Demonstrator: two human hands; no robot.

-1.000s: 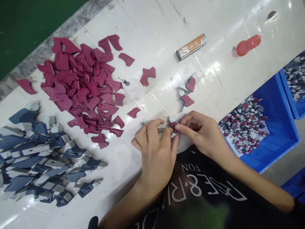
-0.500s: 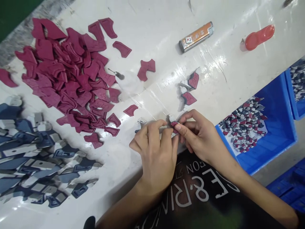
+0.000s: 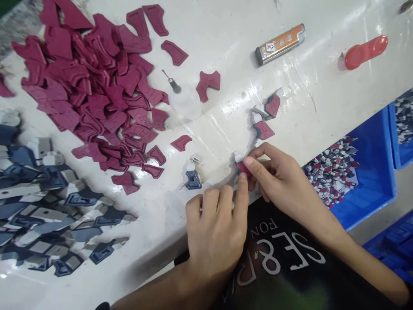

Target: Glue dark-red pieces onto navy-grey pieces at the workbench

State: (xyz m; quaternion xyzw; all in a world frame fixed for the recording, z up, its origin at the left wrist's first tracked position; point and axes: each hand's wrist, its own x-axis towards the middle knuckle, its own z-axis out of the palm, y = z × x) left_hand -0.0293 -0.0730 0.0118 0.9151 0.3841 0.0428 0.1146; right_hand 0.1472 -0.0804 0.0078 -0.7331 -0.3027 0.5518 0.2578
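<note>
Right hand [image 3: 274,176]: pinching one maroon-faced part [image 3: 243,167], near the counter [image 3: 216,137] edge. Left hand [image 3: 217,228]: half-curled, index touching it; any grip hidden. Step, apparently: pressing the facing; next move wants even pressure.

small white-ended, maroon-faced piece [image 3: 241,166] | slanted, partly covered | touched by both hands [image 3: 217,226] [image 3: 279,176]

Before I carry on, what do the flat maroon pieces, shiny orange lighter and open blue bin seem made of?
Flat maroon pieces: probably matte moulded plastic or stiff rubber, given even colour and raised rims.
Shiny orange lighter: perhaps plastic under a printed glossy wrap; highlights leave metal possible.
Open blue bin: likely smooth plastic, from its uniformly coloured walls.
</note>
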